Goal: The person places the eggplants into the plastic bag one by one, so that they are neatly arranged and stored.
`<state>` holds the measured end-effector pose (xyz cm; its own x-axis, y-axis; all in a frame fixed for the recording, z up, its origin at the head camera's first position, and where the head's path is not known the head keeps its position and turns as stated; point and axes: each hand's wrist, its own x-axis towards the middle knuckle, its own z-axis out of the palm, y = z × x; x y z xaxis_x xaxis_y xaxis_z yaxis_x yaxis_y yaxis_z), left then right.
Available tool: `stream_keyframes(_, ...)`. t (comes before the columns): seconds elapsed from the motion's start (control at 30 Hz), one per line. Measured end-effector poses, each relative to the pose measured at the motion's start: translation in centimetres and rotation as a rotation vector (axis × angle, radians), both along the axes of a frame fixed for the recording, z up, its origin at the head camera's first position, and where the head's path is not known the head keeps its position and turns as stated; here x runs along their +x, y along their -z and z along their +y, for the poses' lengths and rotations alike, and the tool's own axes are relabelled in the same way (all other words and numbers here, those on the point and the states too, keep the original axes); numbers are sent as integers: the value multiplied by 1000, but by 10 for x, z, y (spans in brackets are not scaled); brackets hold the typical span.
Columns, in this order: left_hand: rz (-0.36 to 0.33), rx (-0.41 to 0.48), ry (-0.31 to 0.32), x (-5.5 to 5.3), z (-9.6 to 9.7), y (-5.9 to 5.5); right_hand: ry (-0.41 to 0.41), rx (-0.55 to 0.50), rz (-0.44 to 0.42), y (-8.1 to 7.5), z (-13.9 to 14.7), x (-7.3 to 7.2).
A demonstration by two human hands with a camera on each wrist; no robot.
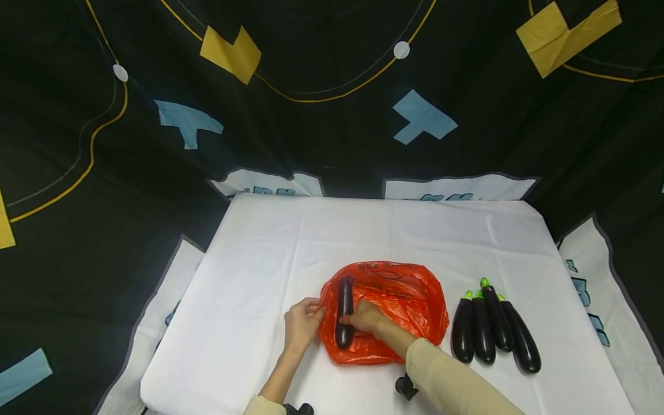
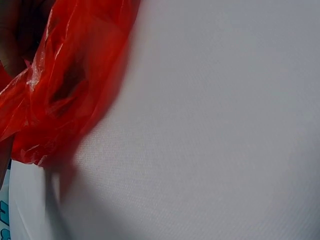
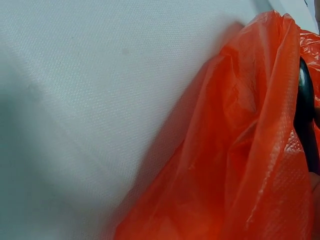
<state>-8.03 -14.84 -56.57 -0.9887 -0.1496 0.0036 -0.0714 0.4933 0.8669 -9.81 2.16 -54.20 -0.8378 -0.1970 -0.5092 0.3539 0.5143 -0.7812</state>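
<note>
A red plastic bag (image 1: 399, 300) lies spread on the white table with its mouth gaping. Inside its left part is a dark purple eggplant (image 1: 344, 288), lying lengthwise away from me. My right hand (image 1: 367, 317) reaches in over the bag's near side and grips that eggplant near its lower half. At the bag's left edge, my left hand (image 1: 302, 324) pinches the plastic between thumb and fingers. The left wrist view shows the crumpled bag side (image 2: 75, 85) by that hand. In the right wrist view the bag wall hides most of the eggplant (image 3: 306, 110).
Several more eggplants (image 1: 482, 331) with green stem ends lie side by side right of the bag. White cloth (image 1: 249, 259) covers the table. A black curtain (image 1: 321, 144) with yellow and blue patches hangs behind it.
</note>
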Motion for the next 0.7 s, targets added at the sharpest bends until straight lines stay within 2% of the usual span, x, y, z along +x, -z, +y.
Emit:
stream_keyframes(0.2,21,-5,5,-2,1,1,9,-10,-13,-3,4,-1)
stream_keyframes(0.43,24,-3,4,-1,0,2,-43,64,19,-7,12,-7)
stream_keyframes(0.7,23,-15,2,-1,-2,5,-24,25,62,-23,23,-10)
